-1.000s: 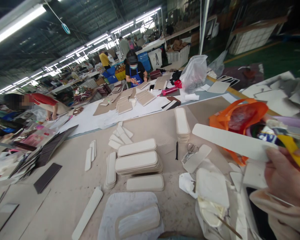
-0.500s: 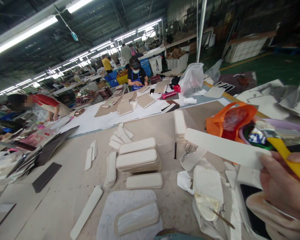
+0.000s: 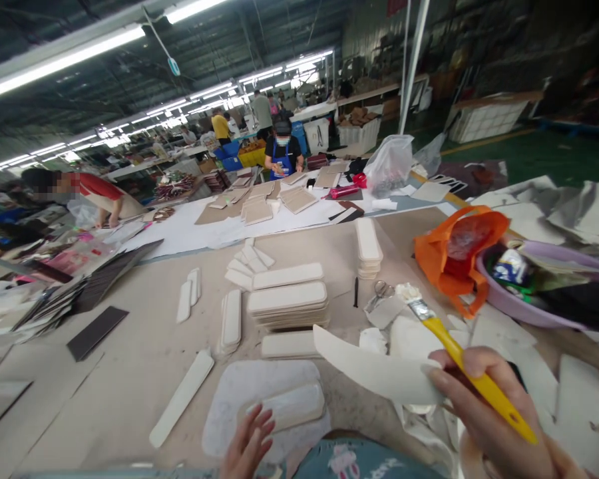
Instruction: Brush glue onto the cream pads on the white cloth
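Note:
My right hand (image 3: 489,426) grips a yellow-handled glue brush (image 3: 459,359) and a long white strip (image 3: 374,369) together at the lower right. The strip reaches left over the table, and the brush bristles point up and away from me. My left hand (image 3: 247,446) has its fingers spread at the near edge, touching a white sheet (image 3: 229,399). On that sheet lies a rounded beige panel (image 3: 292,407).
Stacks of rounded beige panels (image 3: 287,299) fill the middle of the table. Scissors (image 3: 379,291), an orange bag (image 3: 454,249) and a purple basin (image 3: 529,306) lie to the right. A loose strip (image 3: 182,398) lies at the left. Other people work at far tables.
My right hand has swung left and down with the strip and brush, towards the sheet. My left hand has come into view at the near edge.

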Motion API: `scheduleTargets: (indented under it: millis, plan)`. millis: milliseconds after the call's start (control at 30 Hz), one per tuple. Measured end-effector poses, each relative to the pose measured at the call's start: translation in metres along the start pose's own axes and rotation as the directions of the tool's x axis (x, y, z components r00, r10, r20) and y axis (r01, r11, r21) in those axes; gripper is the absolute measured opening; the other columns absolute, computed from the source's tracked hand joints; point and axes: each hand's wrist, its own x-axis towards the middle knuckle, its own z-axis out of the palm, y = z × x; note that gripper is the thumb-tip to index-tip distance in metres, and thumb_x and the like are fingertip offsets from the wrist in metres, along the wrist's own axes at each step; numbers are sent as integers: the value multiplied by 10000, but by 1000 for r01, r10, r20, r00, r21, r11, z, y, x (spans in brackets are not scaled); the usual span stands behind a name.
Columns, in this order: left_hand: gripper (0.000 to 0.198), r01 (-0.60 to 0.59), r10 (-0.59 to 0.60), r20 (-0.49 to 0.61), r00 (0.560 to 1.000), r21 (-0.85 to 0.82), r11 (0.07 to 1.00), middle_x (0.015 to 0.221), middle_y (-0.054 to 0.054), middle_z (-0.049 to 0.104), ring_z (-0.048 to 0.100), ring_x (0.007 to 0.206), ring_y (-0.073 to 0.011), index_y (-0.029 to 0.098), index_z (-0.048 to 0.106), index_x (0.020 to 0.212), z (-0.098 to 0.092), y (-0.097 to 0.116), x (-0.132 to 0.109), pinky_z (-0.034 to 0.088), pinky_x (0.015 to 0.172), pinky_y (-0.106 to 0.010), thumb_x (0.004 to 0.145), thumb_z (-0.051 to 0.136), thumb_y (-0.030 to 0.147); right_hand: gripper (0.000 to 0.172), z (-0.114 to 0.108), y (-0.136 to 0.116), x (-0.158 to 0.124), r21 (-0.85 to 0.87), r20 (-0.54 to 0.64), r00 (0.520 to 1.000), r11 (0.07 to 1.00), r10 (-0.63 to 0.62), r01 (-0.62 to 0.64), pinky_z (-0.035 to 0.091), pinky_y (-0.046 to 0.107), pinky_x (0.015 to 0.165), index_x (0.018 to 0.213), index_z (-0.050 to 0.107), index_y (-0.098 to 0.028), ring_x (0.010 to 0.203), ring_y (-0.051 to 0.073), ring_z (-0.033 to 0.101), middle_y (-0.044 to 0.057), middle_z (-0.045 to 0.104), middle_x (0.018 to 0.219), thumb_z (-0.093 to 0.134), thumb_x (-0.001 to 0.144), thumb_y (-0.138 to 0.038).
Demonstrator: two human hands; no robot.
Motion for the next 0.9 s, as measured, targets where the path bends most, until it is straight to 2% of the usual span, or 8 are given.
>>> scheduleTargets:
  millis: [100, 233, 333, 433, 567, 733, 833, 900]
  plan:
    - [683, -19, 67, 248, 966, -190, 982, 1340, -125, 462, 470, 1187, -304, 266, 474, 1263, 3, 5, 6, 407, 936, -414, 661, 692, 506, 392, 21, -1, -24, -64, -4, 1000, 998, 11, -12, 520, 232, 539, 785, 460, -258, 747, 191, 615, 15, 635, 839, 768, 550, -317]
    - [666, 42, 88, 399, 913, -307, 951, 1339, -117, 452, 524, 1115, -282, 270, 449, 1282, 2, 9, 16, 454, 861, -396, 690, 687, 461, 396, 40, 16, -44, -86, 28, 999, 996, 34, -32, 538, 233, 595, 782, 471, -250, 820, 211, 626, 21, 638, 834, 777, 537, -304]
    - [600, 105, 39, 436, 899, -301, 948, 1212, -96, 543, 589, 977, -228, 247, 499, 1222, -5, 4, 25, 490, 777, -345, 685, 706, 416, 384, 48, 41, -56, -143, 84, 996, 989, 44, -31, 528, 225, 722, 818, 478, -245, 816, 169, 613, 1, 630, 863, 765, 569, -298]
    - [470, 111, -16, 363, 932, -244, 963, 916, -69, 632, 606, 762, -158, 156, 606, 1014, -20, -7, 32, 496, 669, -276, 638, 739, 404, 370, 57, 68, -65, -235, 146, 989, 972, 38, -3, 510, 240, 776, 818, 473, -239, 789, 146, 601, -18, 620, 847, 756, 590, -307]
    - [354, 48, -37, 181, 983, -58, 997, 650, 1, 586, 520, 571, -93, 126, 623, 732, -55, -30, 43, 449, 540, -213, 570, 757, 411, 345, 72, 101, -76, -349, 185, 979, 937, 82, -13, 518, 285, 727, 800, 464, -230, 748, 158, 595, -20, 600, 793, 731, 626, -360]
    - [312, -28, 28, 6, 1000, 307, 951, 508, 34, 528, 433, 455, -74, 143, 597, 644, -101, -63, 66, 349, 443, -196, 594, 697, 434, 293, 94, 146, -93, -484, 308, 936, 875, 169, 1, 510, 324, 698, 788, 464, -228, 717, 175, 600, -15, 608, 770, 679, 690, -401]
    - [237, -29, 82, -96, 992, 459, 888, 490, 38, 523, 465, 469, -94, 160, 570, 647, -116, -76, 87, 345, 451, -202, 633, 658, 380, 297, 109, 170, -101, -527, 329, 919, 850, 219, -14, 503, 324, 658, 775, 478, -231, 680, 183, 598, -16, 612, 744, 671, 687, -439]
    - [171, -26, 102, -123, 987, 508, 861, 514, 38, 542, 493, 497, -102, 169, 560, 673, -120, -80, 100, 362, 481, -205, 647, 646, 315, 314, 119, 182, -103, -554, 313, 919, 832, 238, -26, 494, 314, 632, 779, 480, -232, 655, 181, 595, -19, 617, 736, 669, 680, -462]
